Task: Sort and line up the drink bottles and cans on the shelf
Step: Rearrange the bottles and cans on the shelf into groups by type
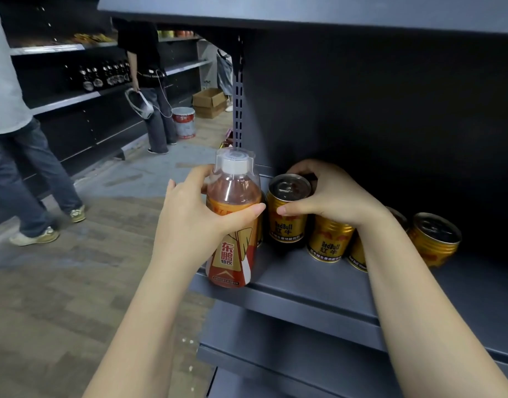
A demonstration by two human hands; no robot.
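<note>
Orange liquid fills the bottle [232, 222] that my left hand [189, 222] grips round the middle, thumb across the front of the label and fingers curled behind it. It stands upright at the left front corner of the shelf [304, 285], its white cap under a clear cover; I cannot tell whether its base rests on the shelf or hangs just above the edge. Just right of it my right hand [330, 193] closes over a gold can [287, 211], thumb on the can's front and fingers hooked over the far rim, so I hold it from above. That can stands upright, almost touching the bottle. Under my right wrist stands a second can [329, 242], and my forearm partly hides a third can [357, 254] behind it. Further right of my arm a fourth can [435, 239] stands a little apart from the others. Off to the left of my left hand, across the aisle, two people [14, 133] stand by dark shelving, with a paint bucket [184, 122] and a cardboard box [209, 101] on the floor beyond them.
</note>
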